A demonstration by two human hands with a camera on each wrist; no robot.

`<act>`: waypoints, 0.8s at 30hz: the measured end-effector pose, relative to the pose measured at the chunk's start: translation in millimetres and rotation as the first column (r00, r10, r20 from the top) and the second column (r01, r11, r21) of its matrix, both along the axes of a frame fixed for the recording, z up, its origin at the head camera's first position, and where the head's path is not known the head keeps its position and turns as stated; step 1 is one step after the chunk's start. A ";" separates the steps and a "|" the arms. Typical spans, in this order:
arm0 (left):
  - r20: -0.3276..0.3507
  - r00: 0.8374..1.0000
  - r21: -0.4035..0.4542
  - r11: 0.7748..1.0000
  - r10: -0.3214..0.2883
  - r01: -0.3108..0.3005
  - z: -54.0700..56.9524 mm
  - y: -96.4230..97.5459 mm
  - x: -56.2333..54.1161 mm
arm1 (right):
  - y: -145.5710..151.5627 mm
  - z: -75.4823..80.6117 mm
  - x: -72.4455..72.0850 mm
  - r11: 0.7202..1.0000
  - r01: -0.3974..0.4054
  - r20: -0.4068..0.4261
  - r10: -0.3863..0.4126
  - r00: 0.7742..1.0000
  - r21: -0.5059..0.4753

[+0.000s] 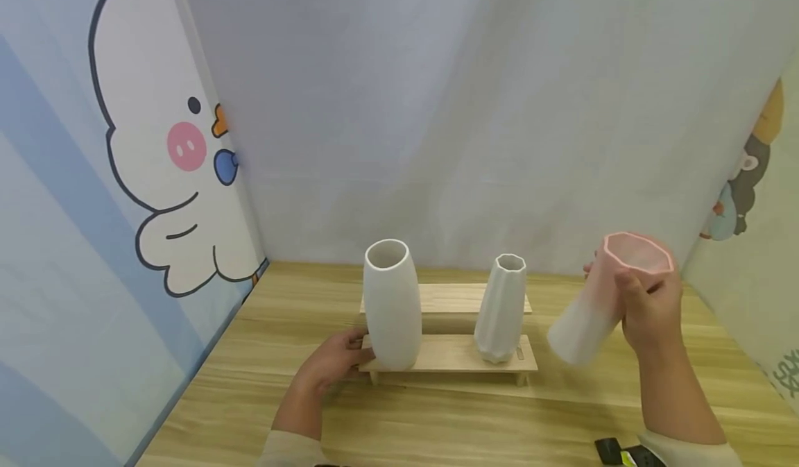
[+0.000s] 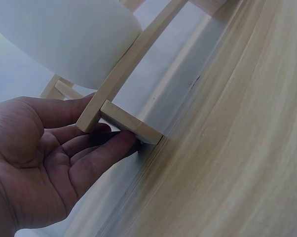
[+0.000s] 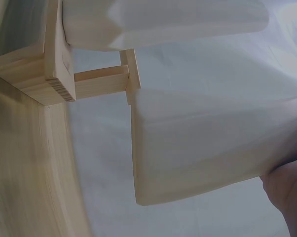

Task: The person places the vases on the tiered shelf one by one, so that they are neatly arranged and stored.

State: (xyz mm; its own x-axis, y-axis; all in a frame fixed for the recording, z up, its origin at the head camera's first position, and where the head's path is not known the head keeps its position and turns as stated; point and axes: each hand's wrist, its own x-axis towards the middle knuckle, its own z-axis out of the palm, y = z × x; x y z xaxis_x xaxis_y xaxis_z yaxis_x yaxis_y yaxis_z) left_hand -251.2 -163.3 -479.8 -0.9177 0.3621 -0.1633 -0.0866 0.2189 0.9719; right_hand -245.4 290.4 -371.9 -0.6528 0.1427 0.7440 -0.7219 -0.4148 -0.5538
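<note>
My right hand (image 1: 652,311) grips a pink-and-white vase (image 1: 593,307) near its pink rim, tilted and held in the air to the right of a two-step wooden stand (image 1: 446,353). Its white lower part shows large in the right wrist view. At the stand's left end, my left hand (image 1: 333,361) holds the lower step; the left wrist view shows the fingers (image 2: 101,160) around its edge and leg. On that step, close to this hand, stands a tall smooth white vase (image 1: 392,307). A smaller ribbed white vase (image 1: 501,309) stands upright toward the step's right end.
The stand's upper step (image 1: 449,298) lies behind the vases. All of it rests on a wood-grain table (image 1: 237,391). A pale curtain (image 1: 437,120) hangs behind, with cartoon-printed cloth on both sides. A black object (image 1: 624,453) lies by the right sleeve.
</note>
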 end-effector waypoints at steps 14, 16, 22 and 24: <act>-0.012 1.000 -0.036 0.999 0.012 -0.013 -1.9 0.2 0.3 | -6.7 13.0 -15.3 0.995 0.061 0.079 -0.067 0.995 0.074; -0.013 1.000 -0.040 0.999 0.014 -0.015 -2.7 0.0 0.0 | -7.9 13.8 -17.2 0.995 0.068 0.076 -0.074 0.994 0.079; -0.006 1.000 -0.038 0.999 0.019 -0.020 -3.2 0.2 -0.1 | -12.0 17.2 -23.4 0.995 0.061 0.075 -0.067 0.995 0.077; -0.007 1.000 -0.040 0.999 0.024 -0.024 -2.6 0.6 0.3 | -13.3 19.8 -24.1 0.992 0.079 0.088 -0.088 0.992 0.100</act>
